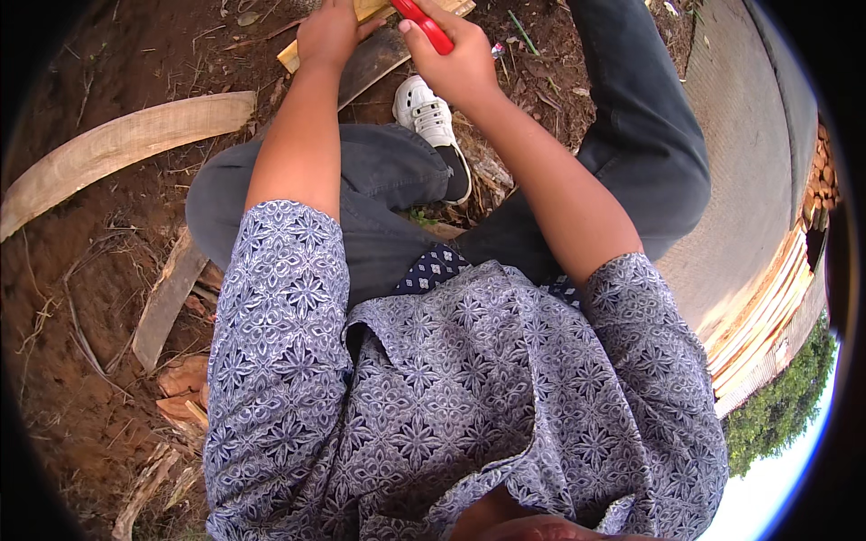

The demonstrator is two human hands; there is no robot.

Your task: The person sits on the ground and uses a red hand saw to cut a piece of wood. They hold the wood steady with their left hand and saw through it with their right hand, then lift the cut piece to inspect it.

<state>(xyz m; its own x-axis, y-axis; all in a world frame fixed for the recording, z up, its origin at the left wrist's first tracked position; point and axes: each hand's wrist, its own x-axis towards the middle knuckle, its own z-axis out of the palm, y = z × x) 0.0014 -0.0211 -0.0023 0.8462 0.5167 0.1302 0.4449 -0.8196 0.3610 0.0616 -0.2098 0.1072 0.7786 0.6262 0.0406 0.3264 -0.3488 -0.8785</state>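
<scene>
head: head-worn fisheye | faces down | close above shirt [451, 379] | hands [327, 38] [462, 65] at upper edge

Brown twig-strewn soil [135, 59] offers open passage left of the left hand [327, 38], bounded nearer by a curved, pale wooden plank [126, 146]. A white perforated shoe [417, 101] obstructs near the right hand [462, 68].

Blue-and-white floral shirt [433, 406], 2 elbow-length sleeves [280, 298], dark grey trousers [654, 171], 1 white shoe [419, 108]
</scene>
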